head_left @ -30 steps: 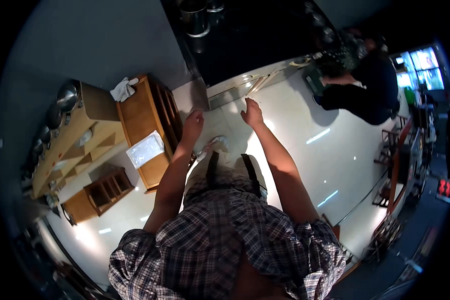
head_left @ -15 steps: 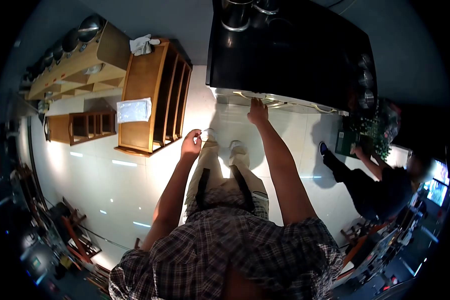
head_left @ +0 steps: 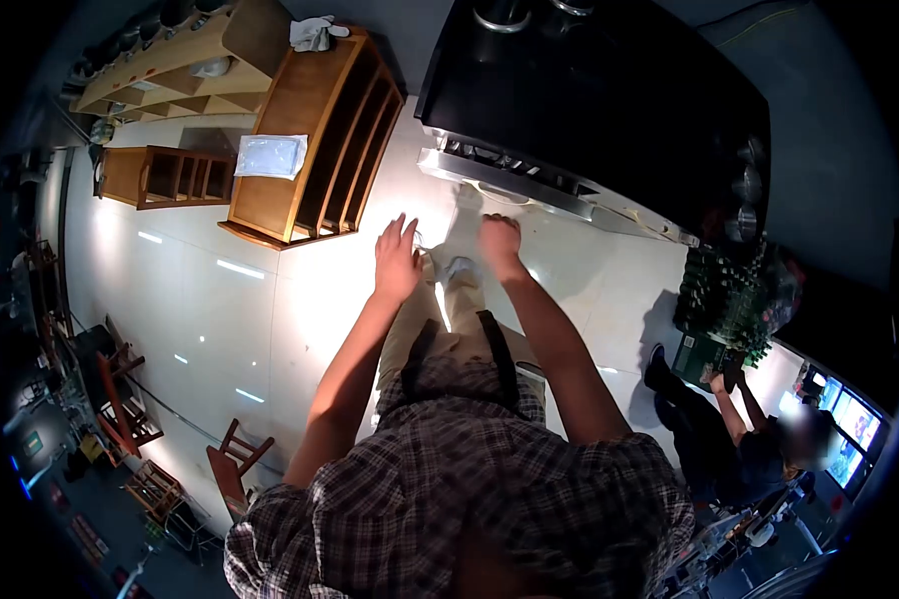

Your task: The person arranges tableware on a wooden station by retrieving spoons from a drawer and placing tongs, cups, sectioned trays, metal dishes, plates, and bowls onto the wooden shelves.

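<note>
We find the drawer (head_left: 504, 183) standing partly out beneath the worktop (head_left: 589, 110), so that its dark contents (head_left: 489, 158) show. Just short of the drawer's front, the right hand (head_left: 499, 240) is curled in, a form suited to a pull; whether it encloses anything, we cannot tell. The left hand (head_left: 398, 262), fingers spread, holds nothing, perhaps for balance. Being flat-topped, the cabinet (head_left: 307, 100) supports a packet (head_left: 271, 157) and gloves (head_left: 316, 34).

Kitchen-like room, pot (head_left: 502, 20) on a black counter (head_left: 599, 110), open drawer (head_left: 474, 174) below, pans (head_left: 175, 12) on a pale shelf (head_left: 256, 36)
</note>
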Available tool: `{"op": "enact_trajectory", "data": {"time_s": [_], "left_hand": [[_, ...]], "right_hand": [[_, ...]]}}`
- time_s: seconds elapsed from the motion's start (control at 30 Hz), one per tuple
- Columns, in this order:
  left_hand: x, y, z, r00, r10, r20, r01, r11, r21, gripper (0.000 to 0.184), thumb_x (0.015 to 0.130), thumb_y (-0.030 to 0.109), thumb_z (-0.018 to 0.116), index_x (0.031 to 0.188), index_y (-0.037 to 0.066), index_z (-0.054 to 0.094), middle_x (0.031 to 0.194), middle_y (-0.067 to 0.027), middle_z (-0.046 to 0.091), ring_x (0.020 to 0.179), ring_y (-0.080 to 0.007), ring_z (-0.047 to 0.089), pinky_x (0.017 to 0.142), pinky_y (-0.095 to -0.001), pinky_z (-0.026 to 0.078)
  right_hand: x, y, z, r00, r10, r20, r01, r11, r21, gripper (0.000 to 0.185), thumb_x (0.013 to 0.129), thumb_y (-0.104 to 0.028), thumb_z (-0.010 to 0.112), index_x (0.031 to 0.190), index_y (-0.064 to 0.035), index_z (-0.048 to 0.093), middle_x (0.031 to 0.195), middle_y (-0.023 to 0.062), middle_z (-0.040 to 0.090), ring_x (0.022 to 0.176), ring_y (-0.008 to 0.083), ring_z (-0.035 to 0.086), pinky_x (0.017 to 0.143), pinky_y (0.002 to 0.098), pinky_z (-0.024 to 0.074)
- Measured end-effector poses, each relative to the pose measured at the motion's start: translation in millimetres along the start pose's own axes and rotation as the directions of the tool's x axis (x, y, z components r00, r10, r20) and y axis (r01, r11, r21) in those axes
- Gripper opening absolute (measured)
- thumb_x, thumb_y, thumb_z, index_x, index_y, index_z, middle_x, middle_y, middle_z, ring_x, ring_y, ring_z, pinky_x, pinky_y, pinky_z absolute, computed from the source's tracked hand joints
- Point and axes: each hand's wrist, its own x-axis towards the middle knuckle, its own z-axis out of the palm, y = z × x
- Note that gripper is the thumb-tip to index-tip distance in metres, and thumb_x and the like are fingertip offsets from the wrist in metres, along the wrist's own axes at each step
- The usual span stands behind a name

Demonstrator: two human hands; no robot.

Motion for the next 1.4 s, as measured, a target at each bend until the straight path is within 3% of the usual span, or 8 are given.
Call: {"op": "enact_trajectory", "data": {"time_s": [0.13,0.2,0.4,0.53,0.67,0.9,1.17,1.4], "left_hand": [[45.0,30.2,12.0,0.972,0.1,0.213,-0.14,0.973,0.182,0.069,0.075,0.009,0.059,0.138,0.014,0.031,0.147,-0.0127,0.021,0.135,-0.0319,0.02,0.107,-0.0552,0.018],[70.4,35.3,26.4,0.957,0.093,0.274,-0.164,0.954,0.25,0.07,0.075,0.011,0.057,0.14,0.015,0.03,0.149,-0.0083,0.019,0.138,-0.0262,0.016,0.109,-0.0538,0.015],[106.1,35.1,64.2,0.856,-0.031,0.516,-0.171,0.925,0.34,0.071,0.079,0.018,0.055,0.142,0.019,0.022,0.151,-0.0039,0.015,0.139,-0.0231,0.013,0.109,-0.0542,0.014],[85.8,33.4,65.4,0.887,-0.023,0.462,-0.159,0.923,0.35,0.07,0.078,0.011,0.049,0.142,0.022,0.023,0.149,-0.0025,0.02,0.138,-0.0215,0.019,0.11,-0.052,0.013],[73.8,26.6,61.6,0.889,0.014,0.459,-0.216,0.894,0.392,0.064,0.077,0.014,0.052,0.138,0.02,0.033,0.129,-0.0061,0.041,0.127,-0.0217,0.034,0.108,-0.0508,0.019],[30.2,3.5,55.6,0.874,0.127,0.47,-0.263,0.936,0.236,0.039,0.078,0.019,0.051,0.116,0.018,0.057,0.118,-0.0105,0.05,0.114,-0.0267,0.048,0.105,-0.0523,0.025],[-3.2,-26.3,75.4,0.902,0.174,0.396,-0.203,0.979,0.032,0.03,0.073,0.012,0.054,0.099,0.014,0.067,0.105,-0.0135,0.054,0.101,-0.0328,0.053,0.092,-0.0409,0.041],[-5.4,-17.6,70.7,0.914,0.088,0.396,-0.118,0.992,0.052,0.034,0.071,0.015,0.059,0.103,0.016,0.066,0.109,-0.0118,0.053,0.105,-0.0305,0.051,0.097,-0.0409,0.037]], "right_hand": [[-53.7,1.2,-0.7,0.854,-0.079,-0.514,0.18,0.972,0.149,0.05,0.075,-0.014,0.056,0.124,-0.0052,0.049,0.13,0.0167,0.044,0.126,0.031,0.037,0.104,0.0483,0.0279],[-43.5,18.9,-1.4,0.495,-0.115,-0.861,0.126,0.99,-0.06,0.051,0.075,-0.016,0.059,0.123,-0.0059,0.047,0.126,0.0155,0.046,0.123,0.0293,0.04,0.103,0.0492,0.0293],[-19.9,81.3,8.6,0.708,-0.14,-0.693,0.11,0.99,-0.088,0.065,0.07,-0.025,0.067,0.128,-0.0092,0.042,0.126,0.0106,0.045,0.124,0.0283,0.039,0.104,0.0509,0.0278],[-25.8,82.8,13.3,0.737,-0.105,-0.667,0.14,0.99,0.0,0.058,0.067,-0.023,0.068,0.121,-0.0107,0.048,0.115,0.0068,0.051,0.111,0.0258,0.048,0.095,0.0489,0.0357],[-39.8,78.0,35.7,0.657,-0.131,-0.742,0.192,0.981,-0.003,0.048,0.068,-0.022,0.067,0.112,-0.0093,0.055,0.102,0.0078,0.057,0.099,0.0277,0.054,0.086,0.0449,0.0423],[-77.3,79.3,66.0,0.807,-0.152,-0.571,0.319,0.925,0.205,0.024,0.073,-0.022,0.056,0.092,-0.0095,0.063,0.089,0.0128,0.063,0.085,0.032,0.06,0.075,0.0424,0.0487],[-97.3,77.1,97.8,0.657,-0.233,-0.717,0.467,0.872,0.144,0.017,0.075,-0.025,0.059,0.086,-0.0126,0.065,0.075,0.0116,0.064,0.07,0.032,0.062,0.064,0.0432,0.0513],[-75.8,83.3,81.4,0.899,-0.195,-0.392,0.311,0.914,0.258,0.018,0.077,-0.025,0.057,0.087,-0.0128,0.065,0.077,0.012,0.064,0.075,0.0323,0.062,0.067,0.0414,0.0502]]}}
